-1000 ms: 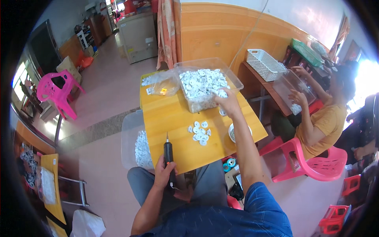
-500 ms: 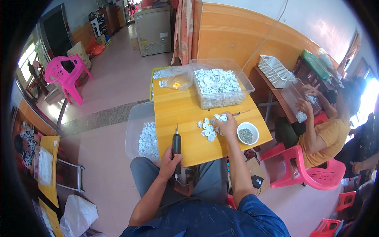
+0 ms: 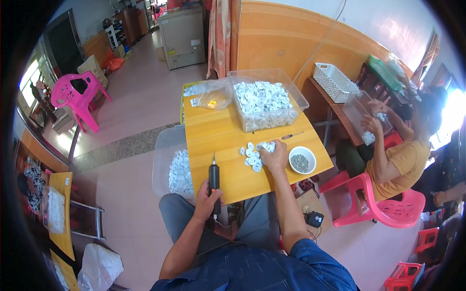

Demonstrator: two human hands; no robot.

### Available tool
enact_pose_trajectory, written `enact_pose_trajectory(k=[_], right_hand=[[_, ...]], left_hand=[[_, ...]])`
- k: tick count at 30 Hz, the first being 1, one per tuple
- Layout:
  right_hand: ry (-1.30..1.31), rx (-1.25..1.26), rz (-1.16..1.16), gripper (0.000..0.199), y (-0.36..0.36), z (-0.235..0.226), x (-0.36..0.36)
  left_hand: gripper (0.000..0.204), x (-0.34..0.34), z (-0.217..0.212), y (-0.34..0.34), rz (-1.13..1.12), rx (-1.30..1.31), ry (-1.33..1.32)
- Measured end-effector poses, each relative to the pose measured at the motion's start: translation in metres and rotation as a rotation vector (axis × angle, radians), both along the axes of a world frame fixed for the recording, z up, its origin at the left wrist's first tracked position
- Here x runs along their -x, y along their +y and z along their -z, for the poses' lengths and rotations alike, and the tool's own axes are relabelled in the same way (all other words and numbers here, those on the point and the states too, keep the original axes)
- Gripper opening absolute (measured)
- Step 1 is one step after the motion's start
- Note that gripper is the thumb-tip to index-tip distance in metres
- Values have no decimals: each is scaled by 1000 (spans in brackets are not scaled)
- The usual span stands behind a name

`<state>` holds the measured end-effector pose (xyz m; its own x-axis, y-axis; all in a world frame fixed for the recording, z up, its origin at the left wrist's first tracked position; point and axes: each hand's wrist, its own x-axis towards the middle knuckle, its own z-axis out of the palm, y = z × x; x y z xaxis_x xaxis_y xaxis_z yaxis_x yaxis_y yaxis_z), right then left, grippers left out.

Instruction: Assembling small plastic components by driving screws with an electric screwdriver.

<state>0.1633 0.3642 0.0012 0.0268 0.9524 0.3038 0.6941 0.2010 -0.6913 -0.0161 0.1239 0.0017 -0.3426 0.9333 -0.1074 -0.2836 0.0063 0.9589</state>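
Observation:
My left hand (image 3: pixel 208 198) is wrapped round a black electric screwdriver (image 3: pixel 214 178), held upright with its bit pointing up at the table's near edge. My right hand (image 3: pixel 275 156) reaches over a small heap of white round plastic parts (image 3: pixel 252 157) on the yellow wooden table (image 3: pixel 213 136). Its fingers curl down onto the parts, and some white pieces show at the fingertips; exactly what they grip is hidden. Just right of that hand stands a white bowl (image 3: pixel 313 162) of small metal screws (image 3: pixel 300 163). Beyond it lies a thin hand screwdriver (image 3: pixel 292 135).
A clear bin (image 3: pixel 245 124) full of white parts stands at the table's back, beside a plastic bag (image 3: pixel 212 95). Another clear bin (image 3: pixel 161 167) sits lower left. To the right, a co-worker in a yellow shirt (image 3: pixel 400 167) sits on a pink chair (image 3: pixel 398 208) handling white parts.
My right hand has shifted slightly left and nearer, over the heap of white parts. My left hand keeps hold of the electric screwdriver. The whole view has shifted a little.

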Motion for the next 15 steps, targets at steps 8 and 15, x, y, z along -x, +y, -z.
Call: enact_pose_trajectory(k=[8,15], right_hand=[[-8,-138,-73,33,-6,16,2],[-19,-193,-146,36,-14,22,2]], left_hand=[[49,0,-2,-2,0,-5,-23],[52,-1,-5,-2,-7,30,-5]])
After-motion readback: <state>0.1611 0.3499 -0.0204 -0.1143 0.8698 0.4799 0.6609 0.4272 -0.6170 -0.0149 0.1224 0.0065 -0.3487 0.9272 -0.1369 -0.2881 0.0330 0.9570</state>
